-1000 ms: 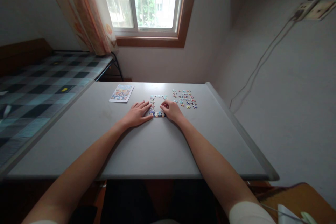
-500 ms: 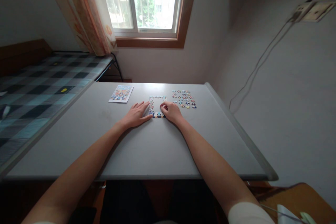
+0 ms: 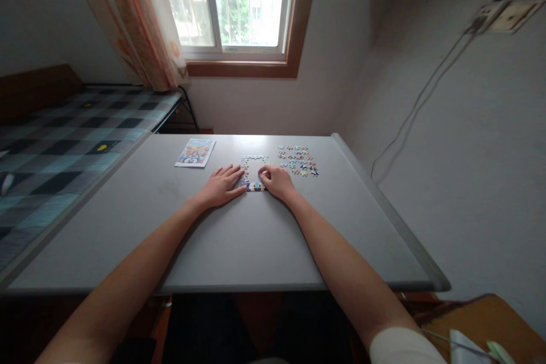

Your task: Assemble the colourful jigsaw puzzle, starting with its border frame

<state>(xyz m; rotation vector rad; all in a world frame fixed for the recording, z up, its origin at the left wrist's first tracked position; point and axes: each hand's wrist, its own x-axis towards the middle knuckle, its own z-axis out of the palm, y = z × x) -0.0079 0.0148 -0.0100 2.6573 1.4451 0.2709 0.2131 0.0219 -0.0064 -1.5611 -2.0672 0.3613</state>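
Note:
A rectangular frame of joined jigsaw pieces (image 3: 256, 187) lies on the grey table, with bare tabletop showing inside it. My left hand (image 3: 224, 185) rests flat at its left side, fingers stretched out and fingertips at the border. At the right side, my right hand (image 3: 276, 180) is curled with thumb and forefinger together over the inner edge. Whatever sits in that pinch is hidden or too small to make out. Loose jigsaw pieces (image 3: 298, 160) are spread in rough rows just beyond my right hand.
A printed picture sheet (image 3: 195, 153) lies at the table's back left. The grey table (image 3: 256, 244) has a raised rim on its right, near the wall. A bed with a checked cover (image 3: 85, 142) stands to the left, and a brown chair (image 3: 490, 324) at lower right.
The view has shifted very slightly. Both hands stay in nearly the same place at the puzzle frame, with no clear movement of any piece.

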